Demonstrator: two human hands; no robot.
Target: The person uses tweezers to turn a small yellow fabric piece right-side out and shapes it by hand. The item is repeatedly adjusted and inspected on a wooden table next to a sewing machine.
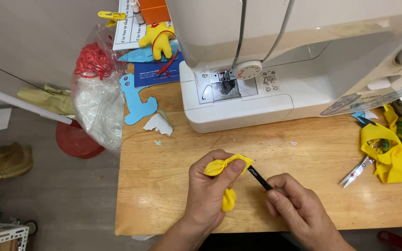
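From the head camera, a small yellow cloth piece (226, 167) is pinched in the left hand (210, 190) at 6 o'clock on the wooden desk (164, 186). A thin black stick (259, 178), pinched by right hand (296, 207) fingers, is poked into it, so it is held steady. A white sewing machine (280, 69) sits at 12 o'clock.

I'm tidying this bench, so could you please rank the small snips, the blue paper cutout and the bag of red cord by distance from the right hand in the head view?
1. Small snips: right of the right hand, on the table.
2. Blue paper cutout: far left, beside the sewing machine.
3. Bag of red cord: farthest, at the table's left edge.
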